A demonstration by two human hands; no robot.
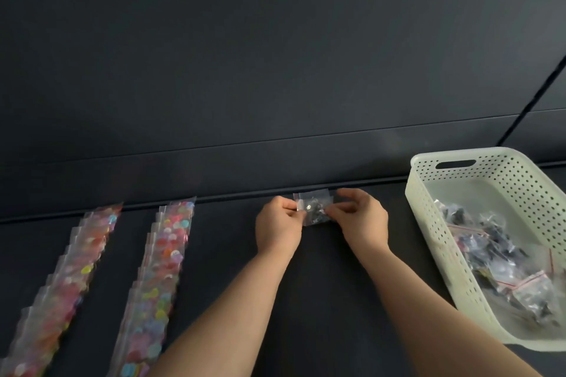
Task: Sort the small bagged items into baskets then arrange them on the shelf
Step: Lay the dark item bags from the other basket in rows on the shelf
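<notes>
Bag (313,208) of small dark pieces, clear plastic, sits pinched between both hands just above the dark shelf (321,300), close to the shelf's back edge. Left hand (278,229) nips the bag's left edge between thumb and curled fingers, back of the hand up, wrist straight. Right hand (361,220) pinches the right edge the same way, fingertips bent in toward the plastic, its forefinger arched over the top corner. Both forearms reach forward and converge on the grip, bare from elbow to wrist. Whether the bag's lower edge touches the shelf cannot be told.

Right of the grip, well apart from it, stands a pale perforated basket (435,242) holding a heap of similar bags (496,254) with dark contents. Left of the grip, one row (159,278) of overlapping bags of coloured pieces lies on the shelf; a second row (64,294) lies farther left, both running from the back edge toward the person.
</notes>
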